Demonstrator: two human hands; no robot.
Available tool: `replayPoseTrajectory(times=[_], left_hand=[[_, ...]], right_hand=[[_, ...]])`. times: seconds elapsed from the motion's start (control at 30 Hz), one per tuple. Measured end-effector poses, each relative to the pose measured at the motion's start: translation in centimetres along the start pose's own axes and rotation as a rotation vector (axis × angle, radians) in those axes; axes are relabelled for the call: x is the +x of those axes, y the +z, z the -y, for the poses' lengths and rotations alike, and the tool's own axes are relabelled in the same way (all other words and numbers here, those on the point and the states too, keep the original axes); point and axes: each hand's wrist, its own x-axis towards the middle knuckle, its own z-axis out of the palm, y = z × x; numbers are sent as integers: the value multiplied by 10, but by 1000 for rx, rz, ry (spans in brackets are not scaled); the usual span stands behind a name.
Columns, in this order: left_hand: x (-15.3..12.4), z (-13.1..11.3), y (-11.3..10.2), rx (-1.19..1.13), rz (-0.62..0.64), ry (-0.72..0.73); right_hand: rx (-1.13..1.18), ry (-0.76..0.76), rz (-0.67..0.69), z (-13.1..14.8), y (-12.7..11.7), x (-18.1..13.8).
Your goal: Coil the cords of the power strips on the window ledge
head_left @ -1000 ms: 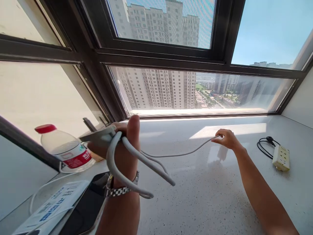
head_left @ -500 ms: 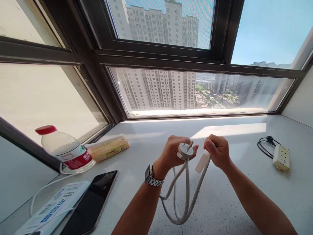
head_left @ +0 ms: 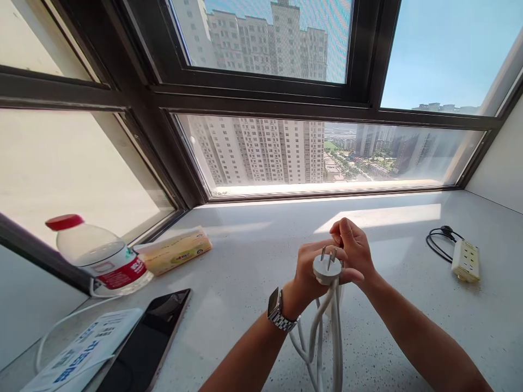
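Note:
A white three-pin plug [head_left: 327, 269] faces up from my left hand [head_left: 308, 269], which is closed round it and the upper loops of its thick power cord [head_left: 336, 337]. The thumb is stretched out to the right under the plug. Several strands of the cord hang below, and a pale tag shows partly behind them. Just behind and touching my left hand, my right hand [head_left: 354, 250] is closed with curled fingers at the cord's upper part; its grip is mostly hidden. A watch [head_left: 280, 310] with a metal band sits on my left wrist.
A white power strip [head_left: 466, 260] with a black cord lies at the right of the speckled counter [head_left: 229, 326]. At left are a red-capped bottle [head_left: 102, 256], a yellow tissue pack [head_left: 175, 251], a black-screened phone or tablet [head_left: 151, 337] and a printed white box [head_left: 81, 348]. Windows rise behind.
My right hand has moved left, up against my left hand. My left hand with the plug has shifted right and a little down, and the cord's loops now hang lower and closer together.

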Motion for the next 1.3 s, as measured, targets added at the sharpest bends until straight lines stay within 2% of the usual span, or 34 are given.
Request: replayPoseTrajectory(times=[0.13, 0.23, 0.3, 0.4, 0.47, 0.57, 0.63, 0.77, 0.9, 0.97, 1.07, 1.13, 1.2, 1.3], left_hand=[[5, -2, -5, -19, -204, -188], [8, 4, -14, -126, -315, -291], [9, 9, -21, -145, -368, -311], [11, 13, -29, -161, -437, -330], [14, 12, -33, -269, -459, -359], [19, 7, -35, -518, -481, -442], [21, 4, -38, -647, -513, -496], [22, 2, -44, -750, -499, -475], [22, -1, -49, -756, -448, -407], [23, -3, -51, -742, -491, -385], [25, -7, -55, -743, -626, -398], [26, -9, -57, -758, -696, -422], [27, -11, -58, -767, -717, -421], [27, -14, -57, -764, -670, -371]], right_hand=[[-137, -60, 153, -7, 0, 1], [-189, -59, 352, -18, -3, 4], [-178, 25, 497, -29, -6, 8], [-189, 230, 610, -44, -12, 14], [-207, 297, 703, -50, -14, 17], [-183, 266, 940, -52, -17, 20], [-153, 248, 1011, -50, -20, 22], [-75, 293, 947, -44, -30, 25], [125, 375, 876, -42, -31, 20], [183, 410, 839, -42, -22, 13], [259, 446, 758, -43, -4, 0], [327, 468, 763, -43, 7, -7], [374, 488, 794, -43, 14, -10], [338, 460, 774, -44, 14, -10]])
